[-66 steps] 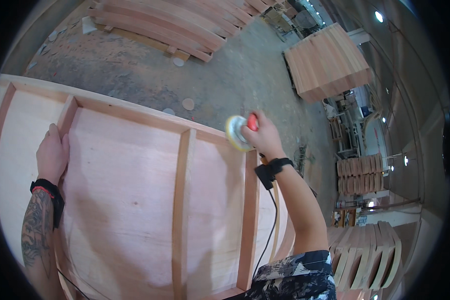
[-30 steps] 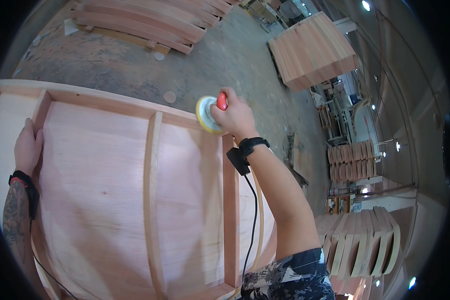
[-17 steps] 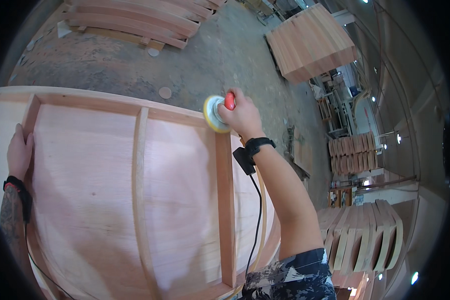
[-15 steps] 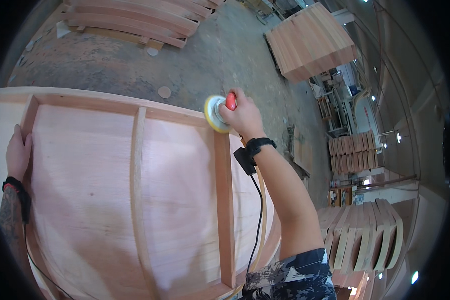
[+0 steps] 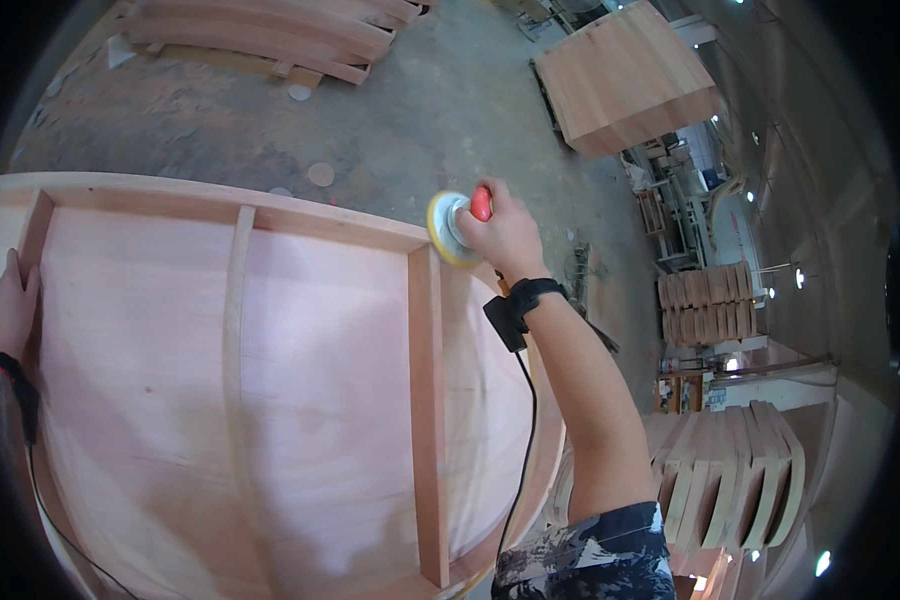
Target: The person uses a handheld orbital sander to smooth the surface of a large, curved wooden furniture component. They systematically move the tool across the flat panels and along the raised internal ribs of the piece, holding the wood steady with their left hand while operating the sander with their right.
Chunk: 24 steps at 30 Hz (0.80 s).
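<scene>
My right hand (image 5: 505,230) grips a sander (image 5: 482,204) with a red top and a round, yellow-edged pad (image 5: 444,229). The pad is tilted on edge against the far rail of a large wooden frame panel (image 5: 310,215), close to where a cross slat (image 5: 427,400) meets it. Whether the pad fully touches the wood I cannot tell. On the panel's left, my left hand (image 5: 15,310) lies on another slat (image 5: 36,225), fingers stretched out and thumb apart. Between them runs a thinner middle slat (image 5: 236,330).
Curved wooden pieces (image 5: 260,30) lie stacked on the floor beyond the panel. A big block of boards (image 5: 625,80) stands far right, with more stacked curved parts (image 5: 735,470) nearer. Round discs (image 5: 320,175) lie on the floor. A black cable (image 5: 526,430) hangs from my right wrist.
My right hand and the sander have moved right along the far rail, past the cross slat. The panel and my left hand appear further left in view.
</scene>
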Each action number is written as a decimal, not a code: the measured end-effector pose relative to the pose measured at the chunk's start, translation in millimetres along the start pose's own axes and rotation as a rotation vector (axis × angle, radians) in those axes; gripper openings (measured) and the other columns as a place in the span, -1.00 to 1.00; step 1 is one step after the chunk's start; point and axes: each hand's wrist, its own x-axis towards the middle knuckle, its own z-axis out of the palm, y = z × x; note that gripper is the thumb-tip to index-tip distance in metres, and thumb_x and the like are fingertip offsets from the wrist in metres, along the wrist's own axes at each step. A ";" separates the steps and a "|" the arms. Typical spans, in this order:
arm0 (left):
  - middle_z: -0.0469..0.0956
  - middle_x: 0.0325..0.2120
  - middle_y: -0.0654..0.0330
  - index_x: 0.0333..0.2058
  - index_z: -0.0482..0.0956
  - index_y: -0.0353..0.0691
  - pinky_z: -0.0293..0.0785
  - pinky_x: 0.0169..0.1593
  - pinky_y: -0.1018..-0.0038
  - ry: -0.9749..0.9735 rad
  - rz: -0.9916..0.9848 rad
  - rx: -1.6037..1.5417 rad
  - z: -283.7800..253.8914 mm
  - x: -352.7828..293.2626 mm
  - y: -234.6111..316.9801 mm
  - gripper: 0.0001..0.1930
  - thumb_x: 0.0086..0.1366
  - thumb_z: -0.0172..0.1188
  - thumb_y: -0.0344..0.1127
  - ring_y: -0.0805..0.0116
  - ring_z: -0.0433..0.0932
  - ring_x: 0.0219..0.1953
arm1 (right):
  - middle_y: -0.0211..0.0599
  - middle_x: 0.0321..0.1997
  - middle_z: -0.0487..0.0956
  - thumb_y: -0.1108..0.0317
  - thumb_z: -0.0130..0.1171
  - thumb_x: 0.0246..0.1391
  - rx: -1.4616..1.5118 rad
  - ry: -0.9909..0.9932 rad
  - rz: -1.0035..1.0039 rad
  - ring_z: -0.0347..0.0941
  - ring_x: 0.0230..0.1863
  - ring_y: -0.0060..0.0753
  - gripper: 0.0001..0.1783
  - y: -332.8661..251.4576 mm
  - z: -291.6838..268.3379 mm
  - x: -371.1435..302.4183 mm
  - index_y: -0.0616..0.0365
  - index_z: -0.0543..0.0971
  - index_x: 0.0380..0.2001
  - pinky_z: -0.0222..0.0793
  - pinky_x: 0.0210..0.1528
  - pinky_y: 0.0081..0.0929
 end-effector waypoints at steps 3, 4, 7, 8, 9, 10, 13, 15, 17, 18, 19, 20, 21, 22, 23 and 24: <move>0.62 -0.14 -0.29 0.28 0.30 -0.38 0.53 -0.10 -0.05 -0.001 -0.002 0.048 10.2 11.7 -17.5 -0.46 0.50 0.06 -0.12 -0.31 0.61 -0.11 | 0.09 -0.09 0.61 -0.06 0.28 0.01 0.010 -0.039 -0.014 0.60 -0.08 0.20 -0.39 11.7 2.9 1.6 -0.16 0.50 0.14 0.54 0.01 -0.02; 0.61 -0.11 -0.30 0.31 0.27 -0.37 0.54 -0.08 -0.05 0.019 0.002 0.057 16.0 13.6 -28.4 -0.44 0.50 0.06 -0.12 -0.31 0.60 -0.09 | 0.08 -0.09 0.61 -0.05 0.29 0.01 0.023 -0.051 -0.028 0.60 -0.08 0.20 -0.39 14.6 5.7 3.7 -0.16 0.50 0.14 0.54 0.01 -0.01; 0.57 -0.02 -0.30 0.38 0.14 -0.35 0.53 0.01 -0.06 -0.055 -0.141 0.172 26.2 17.7 -23.9 -0.37 0.49 0.05 -0.13 -0.34 0.56 -0.01 | 0.07 -0.09 0.59 -0.01 0.30 0.02 -0.006 -0.079 -0.102 0.61 -0.11 0.19 -0.43 33.3 3.6 7.5 -0.16 0.50 0.11 0.54 -0.02 -0.02; 0.55 0.01 -0.29 0.40 0.09 -0.35 0.53 0.04 -0.06 -0.090 -0.229 0.231 24.3 15.0 -21.9 -0.34 0.48 0.05 -0.14 -0.35 0.55 0.03 | 0.07 -0.09 0.59 0.00 0.30 0.02 0.031 -0.078 -0.128 0.61 -0.11 0.18 -0.44 36.4 1.8 11.6 -0.15 0.50 0.11 0.55 -0.03 -0.02; 0.53 0.03 -0.29 0.42 0.05 -0.31 0.52 0.07 -0.07 -0.048 -0.209 0.263 15.3 6.3 -40.7 -0.31 0.47 0.05 -0.14 -0.36 0.53 0.05 | 0.07 -0.08 0.58 0.01 0.29 0.02 0.083 -0.085 -0.158 0.61 -0.11 0.17 -0.44 38.4 -3.0 10.4 -0.14 0.50 0.11 0.55 -0.03 -0.03; 0.52 0.06 -0.28 0.44 0.01 -0.28 0.51 0.09 -0.07 -0.004 -0.192 0.317 -7.7 -7.2 -74.5 -0.29 0.45 0.06 -0.14 -0.37 0.51 0.08 | 0.06 -0.08 0.58 0.02 0.29 0.03 0.154 -0.098 -0.193 0.61 -0.12 0.17 -0.45 41.0 -4.1 8.4 -0.14 0.50 0.10 0.55 -0.04 -0.03; 0.48 0.16 -0.10 0.38 0.20 -0.28 0.49 0.17 0.07 -0.207 -0.281 0.055 -30.2 -36.7 3.3 -0.32 0.41 0.14 -0.09 -0.16 0.50 0.18 | 0.03 -0.09 0.57 0.03 0.29 0.03 0.134 -0.156 -0.290 0.61 -0.13 0.16 -0.44 58.1 -4.7 8.3 -0.11 0.50 0.11 0.56 -0.04 -0.06; 0.48 0.17 -0.02 0.32 0.32 -0.32 0.46 0.23 0.18 -0.477 -0.489 -0.428 -114.3 -67.3 177.8 -0.37 0.41 0.17 -0.07 0.00 0.51 0.20 | 0.01 -0.09 0.58 0.04 0.32 -0.02 0.186 -0.215 -0.314 0.58 -0.09 0.13 -0.41 61.8 -12.4 11.1 -0.08 0.51 0.10 0.52 0.01 -0.09; 0.51 0.15 0.06 0.23 0.44 -0.39 0.36 0.30 0.32 -0.334 -0.446 -0.720 -149.8 -123.8 292.1 -0.42 0.41 0.20 -0.05 0.17 0.46 0.23 | 0.00 -0.08 0.58 0.03 0.33 -0.04 0.239 -0.298 -0.365 0.56 -0.06 0.13 -0.39 52.2 -3.5 16.0 -0.06 0.51 0.10 0.50 0.04 -0.11; 0.51 0.17 0.11 0.27 0.42 -0.30 0.34 0.30 0.34 -0.365 -0.361 -0.773 -152.4 -139.8 322.7 -0.43 0.44 0.17 -0.05 0.24 0.43 0.25 | 0.00 -0.07 0.57 0.01 0.32 -0.04 0.259 -0.329 -0.378 0.56 -0.05 0.15 -0.38 58.0 -5.4 21.0 -0.07 0.51 0.11 0.50 0.05 -0.12; 0.50 0.19 0.15 0.31 0.40 -0.20 0.31 0.30 0.35 -0.385 -0.273 -0.821 -148.6 -152.1 344.0 -0.45 0.46 0.14 -0.06 0.30 0.41 0.26 | 0.00 -0.06 0.56 0.00 0.32 -0.04 0.285 -0.355 -0.397 0.56 -0.04 0.16 -0.37 61.5 -6.1 29.2 -0.07 0.52 0.12 0.51 0.06 -0.13; 0.50 0.19 0.12 0.31 0.39 -0.21 0.31 0.31 0.34 -0.338 -0.285 -0.878 -140.7 -166.8 356.4 -0.45 0.46 0.15 -0.07 0.29 0.42 0.26 | 0.01 -0.03 0.56 -0.03 0.35 -0.08 0.376 -0.445 -0.392 0.53 0.03 0.10 -0.34 61.9 -4.2 36.6 -0.03 0.53 0.10 0.47 0.12 -0.17; 0.50 0.20 0.08 0.31 0.39 -0.21 0.31 0.32 0.33 -0.295 -0.300 -0.945 -124.5 -182.7 365.5 -0.45 0.45 0.16 -0.08 0.28 0.43 0.27 | 0.00 -0.03 0.56 -0.03 0.36 -0.08 0.414 -0.461 -0.429 0.52 0.03 0.08 -0.35 51.5 -4.1 37.4 -0.01 0.53 0.09 0.46 0.13 -0.18; 0.51 0.17 0.04 0.29 0.39 -0.24 0.37 0.28 0.30 -0.151 -0.296 -0.749 -107.0 -199.7 378.8 -0.47 0.44 0.16 -0.13 0.22 0.46 0.25 | 0.00 -0.02 0.55 -0.03 0.37 -0.08 0.444 -0.478 -0.468 0.52 0.03 0.06 -0.35 40.5 -6.3 37.4 0.00 0.53 0.09 0.46 0.13 -0.19; 0.53 0.15 -0.01 0.28 0.39 -0.26 0.42 0.25 0.28 -0.024 -0.296 -0.561 -96.3 -222.5 396.7 -0.49 0.43 0.15 -0.19 0.16 0.49 0.22 | -0.01 -0.02 0.55 -0.02 0.38 -0.08 0.459 -0.498 -0.501 0.52 0.03 0.04 -0.35 38.6 -13.0 29.1 0.02 0.53 0.08 0.45 0.13 -0.20; 0.53 0.11 -0.01 0.26 0.40 -0.27 0.47 0.19 0.24 -0.064 -0.280 -0.480 -91.7 -226.5 411.9 -0.50 0.40 0.16 -0.23 0.11 0.51 0.18 | -0.02 -0.01 0.56 -0.02 0.41 -0.08 0.472 -0.505 -0.536 0.52 0.04 0.02 -0.34 35.5 -14.5 29.1 0.04 0.54 0.07 0.44 0.15 -0.20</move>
